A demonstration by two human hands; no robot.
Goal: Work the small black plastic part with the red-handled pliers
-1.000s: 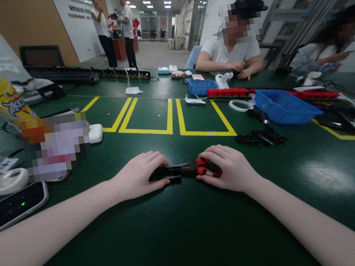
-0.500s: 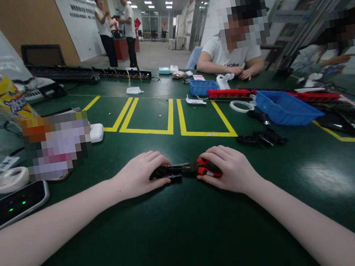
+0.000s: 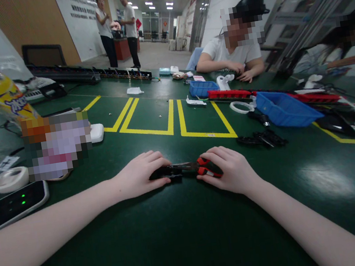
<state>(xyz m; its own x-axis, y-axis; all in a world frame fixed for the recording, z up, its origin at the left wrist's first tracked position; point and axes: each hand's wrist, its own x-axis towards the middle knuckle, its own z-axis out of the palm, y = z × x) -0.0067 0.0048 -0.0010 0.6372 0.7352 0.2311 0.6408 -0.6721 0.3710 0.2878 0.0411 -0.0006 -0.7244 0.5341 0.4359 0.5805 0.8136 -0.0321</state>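
Observation:
Near the middle of the green table point(image 3: 186, 230), my left hand point(image 3: 146, 172) is closed round a black part point(image 3: 174, 174). My right hand point(image 3: 228, 167) grips red-and-black pliers point(image 3: 207, 167), whose jaws point left and reach the black part. Whether the jaws are clamped on it is too small to tell. To the right of my right hand lie more black parts point(image 3: 262, 138). Yellow tape outlines point(image 3: 150, 130) are on the table beyond my hands.
On the left are a tilted drink bottle point(image 3: 6, 95), a blurred phone point(image 3: 61, 144), a white case point(image 3: 97, 132), a tape roll point(image 3: 10, 179) and a black device point(image 3: 12, 207). Rightward sit a blue bin point(image 3: 284, 108) and red strips point(image 3: 230, 94). People are beyond the table.
The jaws of the pliers look slightly shifted against the black part, while both my hands stay in place. The seated person across the table has moved their head and hands slightly.

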